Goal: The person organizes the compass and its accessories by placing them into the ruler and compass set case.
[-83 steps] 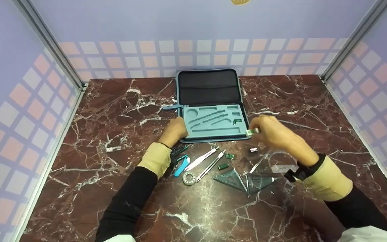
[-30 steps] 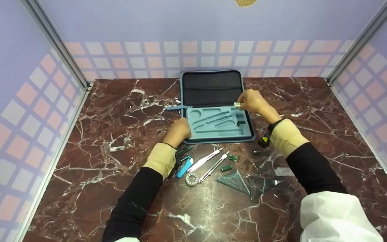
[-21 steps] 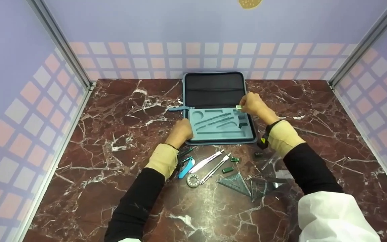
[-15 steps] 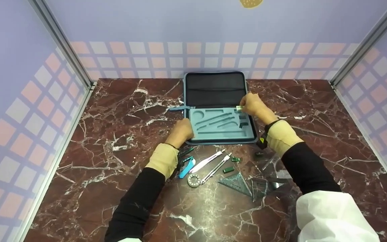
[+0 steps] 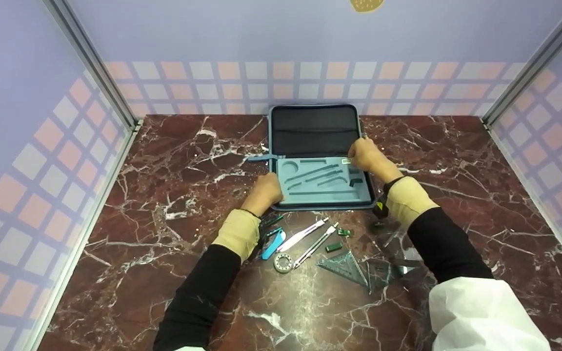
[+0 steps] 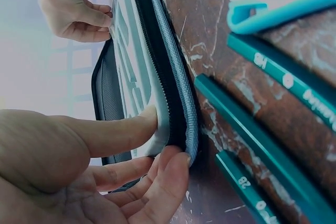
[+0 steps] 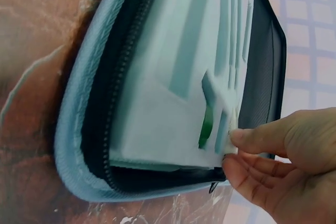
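Observation:
A zip case lies unfolded at the table's back, its pale blue moulded tray facing up with shaped recesses. My left hand grips the front left corner, thumb on the tray and fingers against the case's outer edge. At the tray's back right corner, my right hand pinches a small white-and-green block between thumb and fingers, right at a recess; the fingers hide much of it in the right wrist view. A small dark green piece sits in a nearby recess.
In front of the case lie two compass-like metal tools, a blue-and-white item, a round ring-shaped piece, green pencils, small green pieces and a set square. Patterned walls enclose the table.
My right hand has carried the small block from beside the case to the tray's back right corner, then lowered it slightly. The left hand keeps its grip on the case; the view has shifted a little.

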A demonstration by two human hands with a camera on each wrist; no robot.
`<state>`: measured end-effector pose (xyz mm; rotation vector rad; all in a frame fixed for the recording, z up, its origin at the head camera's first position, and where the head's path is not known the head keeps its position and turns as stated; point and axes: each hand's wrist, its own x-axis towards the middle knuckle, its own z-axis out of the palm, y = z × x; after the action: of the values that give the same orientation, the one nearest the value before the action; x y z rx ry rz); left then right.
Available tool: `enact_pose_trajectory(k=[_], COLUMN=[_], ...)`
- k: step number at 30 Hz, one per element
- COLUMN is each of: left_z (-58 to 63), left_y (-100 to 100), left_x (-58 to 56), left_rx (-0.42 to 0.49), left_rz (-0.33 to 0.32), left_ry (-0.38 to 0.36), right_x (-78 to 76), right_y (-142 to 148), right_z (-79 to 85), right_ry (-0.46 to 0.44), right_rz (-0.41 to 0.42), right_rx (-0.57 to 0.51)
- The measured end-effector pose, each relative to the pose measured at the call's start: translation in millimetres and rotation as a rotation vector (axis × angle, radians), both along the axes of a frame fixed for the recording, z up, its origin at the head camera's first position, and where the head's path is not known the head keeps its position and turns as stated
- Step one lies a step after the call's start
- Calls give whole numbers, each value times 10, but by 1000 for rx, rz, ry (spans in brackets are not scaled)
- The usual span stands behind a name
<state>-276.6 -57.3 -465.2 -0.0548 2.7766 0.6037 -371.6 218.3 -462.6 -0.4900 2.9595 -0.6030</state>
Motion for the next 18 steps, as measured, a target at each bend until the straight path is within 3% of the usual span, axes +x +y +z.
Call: enact_pose_trajectory(k=[18], left_z=[-9], left_y=[-19], left_x=[-6], left_rx=[4], left_rz=[-6], left_ry=[-3], right_x=[1], right_y=[29], right_z=[-125], right_ry=[59], right_rz=[11], right_rx=[-22])
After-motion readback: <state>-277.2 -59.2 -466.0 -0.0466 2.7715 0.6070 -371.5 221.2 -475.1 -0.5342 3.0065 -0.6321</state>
